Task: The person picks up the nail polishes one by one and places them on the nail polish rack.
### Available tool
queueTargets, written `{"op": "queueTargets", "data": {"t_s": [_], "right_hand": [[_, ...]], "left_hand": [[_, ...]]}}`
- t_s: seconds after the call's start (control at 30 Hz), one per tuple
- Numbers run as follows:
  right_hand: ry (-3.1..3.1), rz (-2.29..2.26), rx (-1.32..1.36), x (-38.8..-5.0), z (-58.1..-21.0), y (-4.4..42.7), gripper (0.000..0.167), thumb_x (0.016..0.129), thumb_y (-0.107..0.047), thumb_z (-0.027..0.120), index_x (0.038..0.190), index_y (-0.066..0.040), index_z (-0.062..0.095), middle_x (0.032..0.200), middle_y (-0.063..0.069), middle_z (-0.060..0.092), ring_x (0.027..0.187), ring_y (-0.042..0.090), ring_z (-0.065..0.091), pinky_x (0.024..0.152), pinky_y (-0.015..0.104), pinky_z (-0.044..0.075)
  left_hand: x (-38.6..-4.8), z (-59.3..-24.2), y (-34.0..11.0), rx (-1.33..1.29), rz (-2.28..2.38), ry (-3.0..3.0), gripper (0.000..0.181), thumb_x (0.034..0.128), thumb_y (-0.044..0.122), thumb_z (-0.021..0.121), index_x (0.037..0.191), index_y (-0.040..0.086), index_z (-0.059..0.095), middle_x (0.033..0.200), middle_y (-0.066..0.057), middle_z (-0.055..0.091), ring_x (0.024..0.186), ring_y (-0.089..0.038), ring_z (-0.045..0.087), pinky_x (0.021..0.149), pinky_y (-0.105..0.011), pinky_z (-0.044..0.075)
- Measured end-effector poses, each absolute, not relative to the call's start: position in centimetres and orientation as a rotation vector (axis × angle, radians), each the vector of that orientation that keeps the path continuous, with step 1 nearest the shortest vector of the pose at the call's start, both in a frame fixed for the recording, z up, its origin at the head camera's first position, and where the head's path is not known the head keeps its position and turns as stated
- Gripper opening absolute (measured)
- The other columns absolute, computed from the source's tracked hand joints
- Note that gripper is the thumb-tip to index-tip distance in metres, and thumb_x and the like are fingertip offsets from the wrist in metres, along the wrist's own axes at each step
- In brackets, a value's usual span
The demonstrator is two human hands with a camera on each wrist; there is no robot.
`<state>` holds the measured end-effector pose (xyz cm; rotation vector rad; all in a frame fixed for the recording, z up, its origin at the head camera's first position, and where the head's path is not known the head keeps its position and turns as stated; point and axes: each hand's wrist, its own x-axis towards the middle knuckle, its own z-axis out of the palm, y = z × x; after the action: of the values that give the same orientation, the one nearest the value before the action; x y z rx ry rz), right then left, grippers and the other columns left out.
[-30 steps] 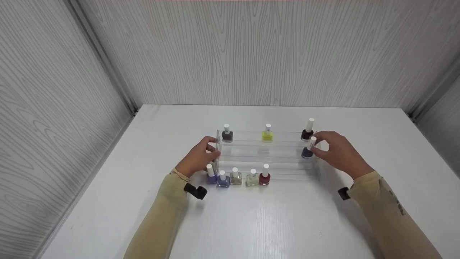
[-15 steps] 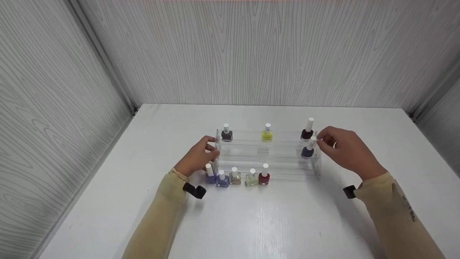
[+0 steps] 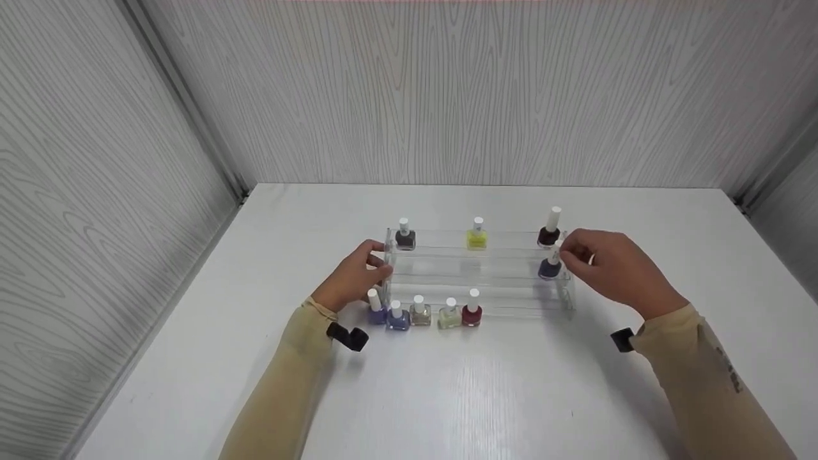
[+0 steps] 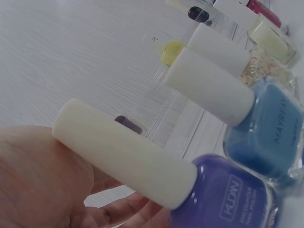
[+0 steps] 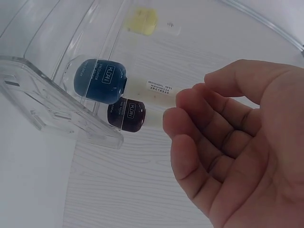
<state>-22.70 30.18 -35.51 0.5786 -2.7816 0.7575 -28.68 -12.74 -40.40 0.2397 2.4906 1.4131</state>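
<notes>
A clear tiered rack (image 3: 473,265) stands on the table, its left end gripped by the left hand (image 3: 350,278). The loosely curled right hand (image 3: 613,268) is at the rack's right end. Its fingertips touch or nearly touch the white cap of a dark blue bottle (image 3: 549,269) (image 5: 100,80), without pinching it. That bottle stands on the middle tier, in front of a dark red bottle (image 3: 548,236) on the top tier. In the left wrist view the left hand (image 4: 42,180) is behind a purple bottle (image 4: 223,194), its fingers partly hidden.
Also on the top tier are a grey bottle (image 3: 405,239) and a yellow bottle (image 3: 477,239). Along the rack's front stand purple, blue (image 3: 397,320), glittery (image 3: 420,314), pale green (image 3: 449,317) and red (image 3: 471,315) bottles. Patterned panels enclose the table (image 3: 473,396).
The right hand has let go of the dark blue bottle and drawn a little to the right, then its fingertips have come back beside the cap. The left hand has kept its place.
</notes>
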Motion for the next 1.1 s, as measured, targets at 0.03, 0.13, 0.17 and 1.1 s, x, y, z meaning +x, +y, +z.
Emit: {"op": "queueTargets", "data": {"t_s": [0.03,0.13,0.17,1.1], "right_hand": [[-2.78,0.752,0.58,-22.7,-35.5,30.2,0.015,0.103,-0.016,0.059,0.102,-0.016,0.074,0.085,-0.009,0.069,0.075,0.013,0.06,0.067,0.031,0.047],[-2.778,0.739,0.579,-22.7,-35.5,30.3,0.015,0.103,-0.016,0.059,0.101,-0.017,0.074,0.085,-0.01,0.069,0.076,0.013,0.06,0.067,0.031,0.047],[-2.781,0.741,0.576,-22.7,-35.5,30.3,0.015,0.103,-0.016,0.059,0.101,-0.017,0.074,0.085,-0.01,0.069,0.076,0.013,0.061,0.068,0.032,0.047],[-2.925,0.679,0.698,-23.1,-36.1,29.7,0.013,0.101,-0.011,0.063,0.096,-0.019,0.072,0.086,-0.007,0.066,0.078,0.014,0.059,0.073,0.036,0.05]], "left_hand": [[-28.6,-40.4,-12.7,0.238,1.413,2.489,0.051,0.1058,0.022,0.06,0.152,0.015,0.04,0.129,-0.015,0.059,0.104,-0.03,0.066,0.064,-0.035,0.057],[-28.6,-40.3,-12.7,0.247,1.405,2.495,0.05,0.1059,0.022,0.059,0.151,0.014,0.04,0.13,-0.015,0.059,0.104,-0.029,0.066,0.065,-0.036,0.057],[-28.7,-40.3,-12.7,0.253,1.403,2.499,0.05,0.106,0.022,0.059,0.151,0.014,0.04,0.13,-0.014,0.059,0.104,-0.029,0.066,0.065,-0.035,0.057],[-28.6,-40.5,-12.6,0.214,1.403,2.507,0.044,0.1057,0.02,0.059,0.147,0.015,0.044,0.128,-0.014,0.059,0.106,-0.03,0.066,0.068,-0.036,0.059]]}}
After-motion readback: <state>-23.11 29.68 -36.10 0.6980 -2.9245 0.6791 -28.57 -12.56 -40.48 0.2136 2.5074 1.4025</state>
